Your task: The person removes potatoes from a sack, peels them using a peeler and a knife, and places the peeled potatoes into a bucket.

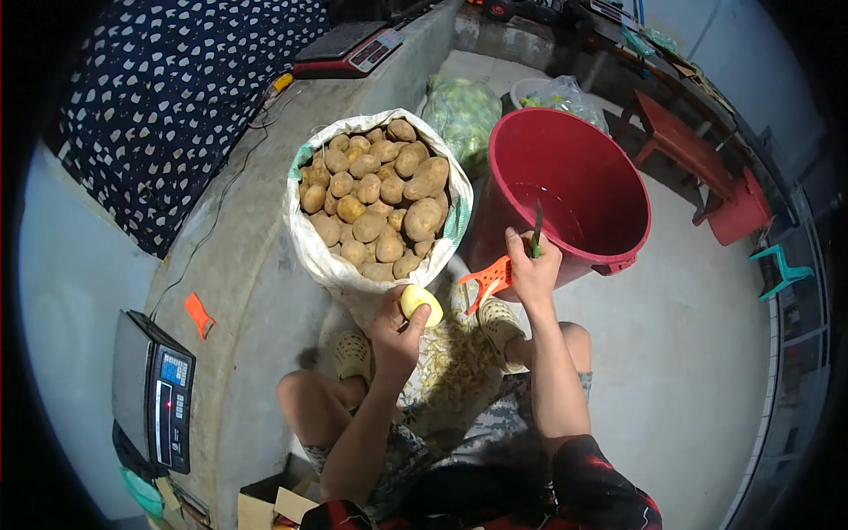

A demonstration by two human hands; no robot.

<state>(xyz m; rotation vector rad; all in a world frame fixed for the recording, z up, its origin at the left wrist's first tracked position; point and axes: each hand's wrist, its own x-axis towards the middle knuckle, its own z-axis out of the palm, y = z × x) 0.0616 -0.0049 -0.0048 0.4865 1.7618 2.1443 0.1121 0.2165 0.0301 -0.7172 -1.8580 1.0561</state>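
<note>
A peeled, pale yellow potato (421, 305) sits in the closed fingers of my left hand (394, 334), just in front of the sack. My right hand (535, 272) is closed around an orange peeler (488, 281), its blade end pointing left. Between the same hand's thumb and fingers a small knife (537, 231) with a green handle sticks up. Unpeeled brown potatoes (369, 190) fill the white woven sack (305, 238). Beyond my right hand stands a large red tub (565, 132) with a little water at its bottom. Peelings (450, 367) lie on the floor between my feet.
A second orange peeler (200, 314) lies on the concrete ledge at left, near a digital scale (168, 397). Another scale (349, 49) stands farther back. Bagged green vegetables (461, 113) rest behind the sack. A red bench (676, 137) and a teal stool (781, 271) stand at right.
</note>
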